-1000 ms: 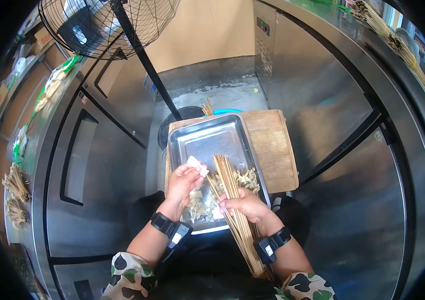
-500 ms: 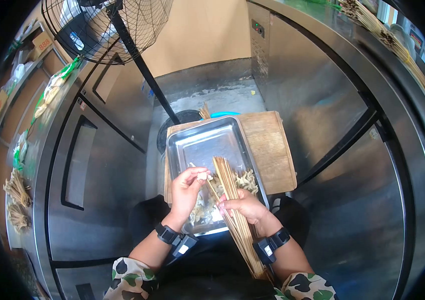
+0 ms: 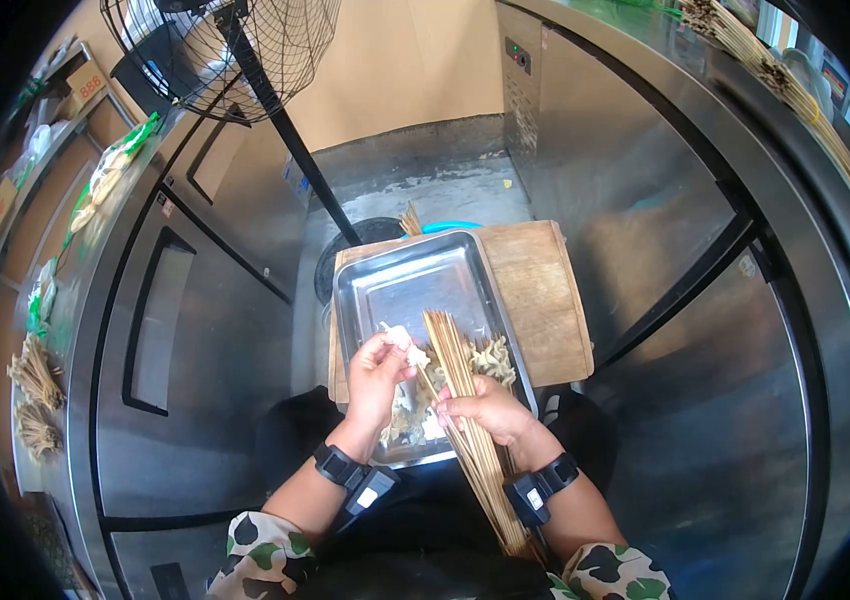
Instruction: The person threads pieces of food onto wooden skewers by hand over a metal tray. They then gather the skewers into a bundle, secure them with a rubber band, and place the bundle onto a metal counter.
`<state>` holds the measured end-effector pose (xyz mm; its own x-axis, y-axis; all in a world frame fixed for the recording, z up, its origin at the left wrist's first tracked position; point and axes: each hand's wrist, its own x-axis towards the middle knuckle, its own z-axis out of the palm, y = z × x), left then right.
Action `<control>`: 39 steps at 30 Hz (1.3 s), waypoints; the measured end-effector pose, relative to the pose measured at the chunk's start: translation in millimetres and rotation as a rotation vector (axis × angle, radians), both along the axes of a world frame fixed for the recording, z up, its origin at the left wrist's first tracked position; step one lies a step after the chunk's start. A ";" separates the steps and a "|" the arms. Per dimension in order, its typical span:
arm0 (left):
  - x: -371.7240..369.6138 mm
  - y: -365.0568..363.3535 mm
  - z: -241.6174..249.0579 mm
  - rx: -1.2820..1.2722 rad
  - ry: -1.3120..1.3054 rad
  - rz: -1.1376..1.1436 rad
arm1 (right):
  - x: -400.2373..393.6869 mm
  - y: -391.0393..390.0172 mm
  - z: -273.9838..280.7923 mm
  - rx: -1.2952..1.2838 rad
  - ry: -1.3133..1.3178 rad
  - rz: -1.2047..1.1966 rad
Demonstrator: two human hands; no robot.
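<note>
Between the thumb and fingers of my left hand (image 3: 371, 388) is a pale, whitish food piece (image 3: 401, 342), its kind not clear. My right hand (image 3: 490, 410) is wrapped round a thick bundle of bamboo skewers (image 3: 455, 360). One skewer, apart from the bundle, slants from the right hand up to the pale piece at the left fingertips. Both hands are over the near half of a metal tray (image 3: 410, 285). Inside it, pale yellowish food pieces (image 3: 493, 362) lie around and partly behind the bundle.
Under the tray is a wooden board (image 3: 542, 300). A black fan stand (image 3: 290, 145) rises behind it to the left. Stainless steel cabinets (image 3: 660, 230) flank both sides. Tied bundles of sticks (image 3: 37, 400) lie on the left counter, and long skewers (image 3: 785, 85) on the right one.
The pale piece at my left fingertips now shows larger and more spread out, held slightly higher. My right hand and the skewer bundle have hardly moved.
</note>
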<state>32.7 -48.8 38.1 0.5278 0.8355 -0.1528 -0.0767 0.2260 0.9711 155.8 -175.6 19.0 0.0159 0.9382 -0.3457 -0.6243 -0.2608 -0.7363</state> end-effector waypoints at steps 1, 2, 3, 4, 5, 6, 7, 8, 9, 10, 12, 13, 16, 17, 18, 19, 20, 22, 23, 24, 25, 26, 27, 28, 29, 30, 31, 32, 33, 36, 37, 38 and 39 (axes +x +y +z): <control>-0.1 1.8 1.3 -0.059 0.001 -0.025 | -0.2 0.2 0.3 -0.006 0.004 -0.005; 0.0 2.7 2.2 -0.118 0.000 -0.050 | -0.2 0.6 0.5 -0.011 0.008 -0.011; 0.5 2.6 3.2 -0.111 -0.006 -0.043 | -0.2 0.7 0.1 -0.011 0.013 -0.011; 1.3 1.9 4.5 -0.103 -0.013 -0.036 | -0.4 0.5 -0.8 -0.012 0.018 -0.012; 2.0 1.2 5.7 -0.096 -0.020 -0.029 | -0.4 0.2 -1.8 -0.012 0.023 -0.013; 2.5 0.1 7.0 -0.094 -0.022 -0.026 | -0.3 0.2 -2.7 -0.003 0.021 -0.010; 2.6 -1.3 8.3 -0.092 -0.025 -0.024 | -0.1 0.4 -3.4 0.007 0.019 -0.008; 3.0 -2.2 8.7 -0.090 -0.028 -0.022 | 0.2 0.5 -3.6 0.016 0.017 -0.006; 2.4 -0.6 5.3 -0.110 -0.016 -0.034 | 0.5 0.4 -3.3 0.016 0.014 -0.007; 0.9 2.9 -0.5 -0.129 -0.005 -0.044 | 0.4 0.4 -2.7 0.015 0.011 -0.008; -1.6 4.6 -1.8 -0.223 0.002 -0.059 | -0.3 0.5 -2.8 0.010 0.012 -0.010; -3.0 3.3 1.5 -0.297 -0.004 -0.063 | -0.5 0.4 -3.5 0.006 0.015 -0.013; -7.7 3.0 -2.1 -0.475 -0.014 -0.092 | -0.9 0.2 -2.8 -0.003 0.029 -0.024; -9.6 2.6 -5.2 -0.528 -0.017 -0.104 | -1.0 -0.2 -2.6 -0.007 0.035 -0.027; -11.6 1.8 -7.3 -0.548 -0.021 -0.117 | -0.8 -0.2 -3.6 -0.003 0.029 -0.024; -13.4 1.1 -9.1 -0.569 -0.025 -0.131 | -0.3 0.2 -5.3 0.002 0.023 -0.021; -14.4 0.7 -10.1 -0.589 -0.030 -0.145 | -0.1 0.4 -6.3 0.007 0.018 -0.019; -11.4 -1.6 -0.9 -0.526 -0.065 -0.102 | 0.2 0.2 -4.7 0.006 0.023 -0.016; -9.6 -1.5 2.9 -0.494 -0.083 -0.081 | 0.2 0.2 -3.9 0.005 0.024 -0.015; -8.4 -0.1 3.7 -0.481 -0.084 -0.070 | 0.2 0.3 -4.0 0.004 0.033 -0.016; -7.2 1.5 4.7 -0.467 -0.084 -0.060 | 0.0 0.4 -4.7 0.005 0.043 -0.017; -6.6 2.6 5.2 -0.453 -0.081 -0.050 | 0.1 0.7 -5.3 0.007 0.054 -0.020; -6.6 3.0 5.0 -0.425 -0.081 -0.052 | 0.6 0.9 -5.2 0.002 0.053 -0.011; -6.7 3.3 4.5 -0.398 -0.081 -0.055 | 1.1 0.9 -5.4 -0.003 0.052 -0.002; -6.9 3.6 3.8 -0.371 -0.080 -0.058 | 1.6 0.8 -5.6 -0.008 0.052 0.005; -7.0 4.0 2.6 -0.349 -0.091 -0.065 | 1.6 0.9 -6.1 -0.012 0.046 0.003; -7.2 4.5 1.0 -0.327 -0.102 -0.073 | 1.0 1.2 -6.8 -0.016 0.040 0.002; -7.4 4.8 -0.7 -0.306 -0.113 -0.080 | 0.4 1.4 -7.2 -0.021 0.034 0.000; -7.3 3.9 -3.2 -0.238 -0.113 -0.070 | 0.2 1.3 -7.5 -0.013 0.039 -0.005; -5.7 -2.9 -8.8 -0.061 -0.104 -0.030 | 0.6 0.5 -5.9 0.003 0.046 -0.013; -4.7 -5.9 -8.5 -0.019 -0.093 -0.008 | 1.0 -0.3 -2.5 0.002 0.044 -0.011; -3.4 -8.3 -7.9 0.023 -0.082 0.014 | 1.5 -1.0 -0.7 0.000 0.042 -0.009; -2.3 -10.1 -6.7 0.031 -0.076 0.021 | 1.9 -1.2 -0.7 0.003 0.044 -0.011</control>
